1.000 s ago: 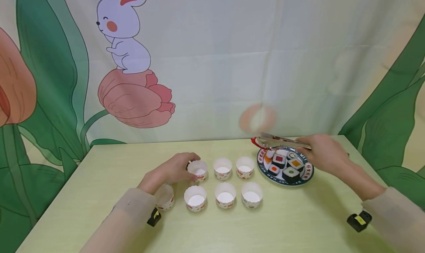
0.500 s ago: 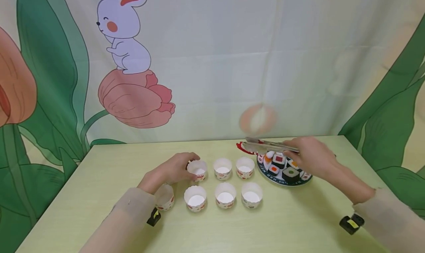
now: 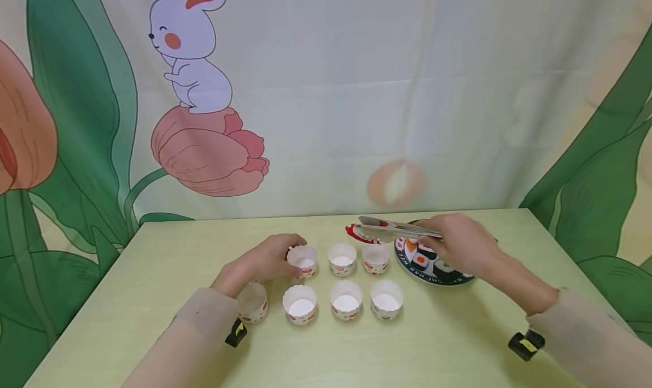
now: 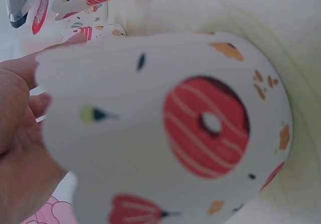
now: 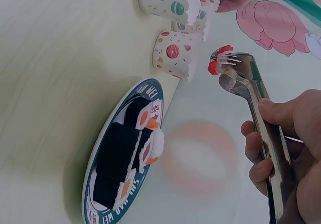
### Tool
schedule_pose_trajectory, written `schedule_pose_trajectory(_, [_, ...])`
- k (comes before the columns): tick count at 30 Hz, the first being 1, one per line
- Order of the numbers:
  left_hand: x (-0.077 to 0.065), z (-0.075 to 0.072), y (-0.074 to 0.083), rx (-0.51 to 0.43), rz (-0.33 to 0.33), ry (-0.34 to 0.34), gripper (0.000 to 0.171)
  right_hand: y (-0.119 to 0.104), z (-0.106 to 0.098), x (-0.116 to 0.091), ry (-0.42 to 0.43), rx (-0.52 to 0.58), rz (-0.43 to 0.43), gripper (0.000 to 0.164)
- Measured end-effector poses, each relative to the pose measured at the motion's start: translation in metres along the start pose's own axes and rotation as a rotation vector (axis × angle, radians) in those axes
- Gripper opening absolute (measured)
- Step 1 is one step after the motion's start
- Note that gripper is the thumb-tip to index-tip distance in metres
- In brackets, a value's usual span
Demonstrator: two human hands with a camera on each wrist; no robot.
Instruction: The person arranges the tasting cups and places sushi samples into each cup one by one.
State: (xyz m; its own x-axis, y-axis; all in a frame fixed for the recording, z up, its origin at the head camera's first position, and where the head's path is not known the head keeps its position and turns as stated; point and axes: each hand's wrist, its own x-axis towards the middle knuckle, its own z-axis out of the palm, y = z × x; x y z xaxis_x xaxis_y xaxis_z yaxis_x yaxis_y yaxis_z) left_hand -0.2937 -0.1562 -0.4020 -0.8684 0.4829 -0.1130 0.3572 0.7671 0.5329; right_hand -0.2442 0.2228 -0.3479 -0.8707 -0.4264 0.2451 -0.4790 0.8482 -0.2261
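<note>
My left hand point(image 3: 272, 258) holds a white paper baking cup point(image 3: 304, 262) at the left of the back row, thumb and fingers about its side. In the left wrist view a donut-printed baking cup point(image 4: 140, 123) hides much of that hand. My right hand point(image 3: 464, 242) grips metal serving tongs point(image 3: 399, 227), one end a fork and the other a spoon. Pinched at their tip is a red-and-white sushi piece point(image 5: 219, 60), held above the back row of cups. Below the right hand lies a round plate point(image 3: 433, 280) with several toy sushi pieces point(image 5: 118, 148), partly hidden by the hand.
More paper cups stand in two rows: a middle cup point(image 3: 342, 259) and a right cup point(image 3: 376, 259) behind, several in front, such as this one point(image 3: 346, 300). A printed curtain point(image 3: 326, 122) hangs behind the pale table point(image 3: 326, 354).
The right hand has carried the tongs and the red-and-white sushi piece leftward from over the plate to above the back-row cups. The left hand stays at its cup.
</note>
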Motion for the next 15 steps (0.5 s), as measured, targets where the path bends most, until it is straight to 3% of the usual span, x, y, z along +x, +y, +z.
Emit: schedule_pose_trajectory(15, [0.003, 0.002, -0.002, -0.006, -0.026, 0.014, 0.064, -0.022, 0.011, 0.007, 0.011, 0.018, -0.108, 0.021])
